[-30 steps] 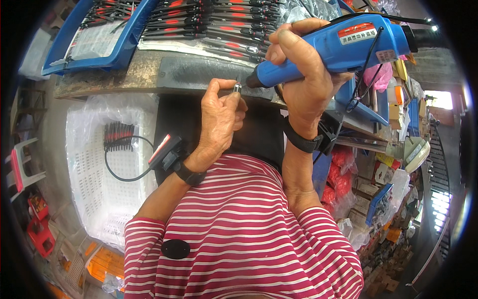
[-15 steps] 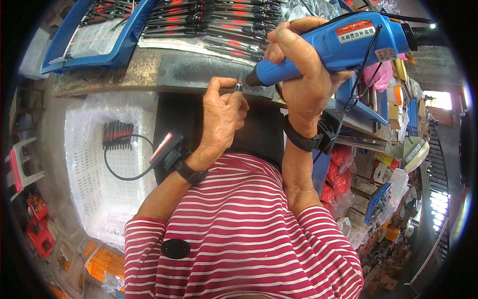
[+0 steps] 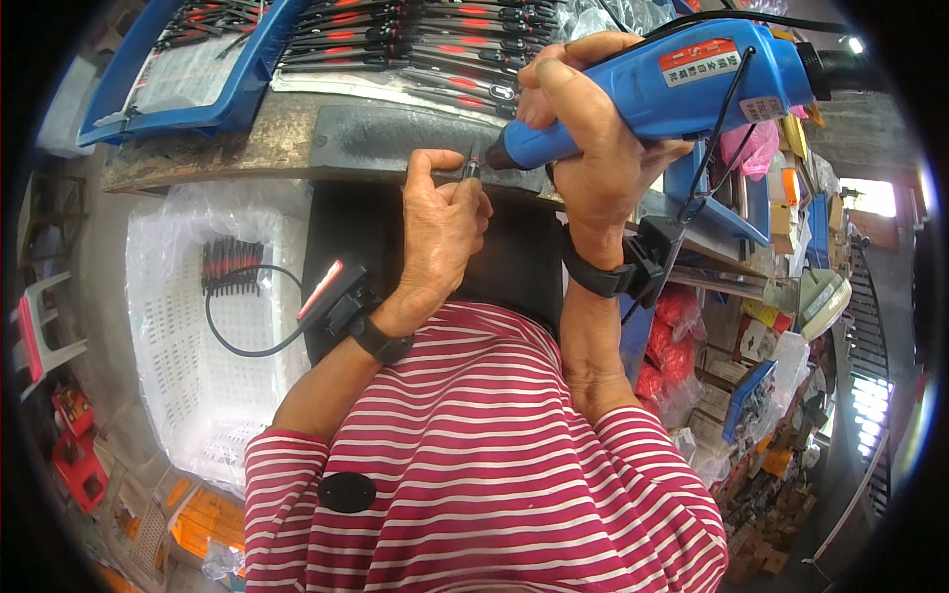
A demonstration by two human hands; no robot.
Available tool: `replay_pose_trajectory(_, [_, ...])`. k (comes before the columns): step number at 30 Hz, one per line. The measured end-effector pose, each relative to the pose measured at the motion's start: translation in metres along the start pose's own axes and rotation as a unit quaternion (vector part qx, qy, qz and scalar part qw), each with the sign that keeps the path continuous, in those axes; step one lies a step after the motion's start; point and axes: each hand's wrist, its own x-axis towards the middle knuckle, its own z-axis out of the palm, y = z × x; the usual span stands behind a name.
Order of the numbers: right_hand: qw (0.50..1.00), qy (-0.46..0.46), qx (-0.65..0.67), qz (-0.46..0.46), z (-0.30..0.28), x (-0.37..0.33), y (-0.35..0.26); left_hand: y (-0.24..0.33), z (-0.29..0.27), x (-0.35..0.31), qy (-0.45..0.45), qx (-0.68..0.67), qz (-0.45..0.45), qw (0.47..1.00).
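My left hand (image 3: 443, 222) pinches a slim black tool with a touch of red (image 3: 473, 168) between thumb and fingers, its narrow tip pointing away from me. Most of that tool is hidden in my hand, so its kind does not show. A blue electric screwdriver (image 3: 643, 94) lies in the grip of my right hand (image 3: 603, 138). Its black nose points left, close beside the tool; I cannot tell whether they touch. Rows of similar black-and-red tools (image 3: 455, 38) lie on the bench beyond my hands.
A dark plate (image 3: 395, 138) covers part of the worn bench edge. At the far left stands a blue tray (image 3: 188, 119) with more slim tools. Below the bench, a plastic-lined white crate (image 3: 188, 366) holds several black-and-red pieces. A cable (image 3: 741, 17) runs along the screwdriver.
The screwdriver and my right hand have shifted slightly left. The tool in my left hand has turned a little, and my left index finger has drawn slightly away from it.
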Motion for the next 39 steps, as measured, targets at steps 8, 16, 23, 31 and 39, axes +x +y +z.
replay_pose_trajectory(8, [0.997,0.01,0.065,0.046,0.002,-0.002,0.004,-0.002,0.001,0.002,0.024,0.003,0.004,1.0])
replay_pose_trajectory(16, [0.975,0.086,-0.031,0.202,0.011,0.009,-0.018,0.004,0.001,0.001,0.001,-0.009,-0.001,1.0])
replay_pose_trajectory(23, [0.966,0.089,0.008,0.244,0.017,0.005,-0.02,-0.001,-0.002,0.001,-0.009,-0.026,0.01,1.0])
replay_pose_trajectory(31, [0.95,0.107,0.055,0.289,0.018,0.012,-0.025,0.006,0.0,0.001,-0.014,-0.026,0.002,1.0])
replay_pose_trajectory(39, [0.986,0.023,-0.09,0.141,0.01,0.014,-0.023,0.0,-0.003,0.002,-0.02,-0.026,0.003,0.999])
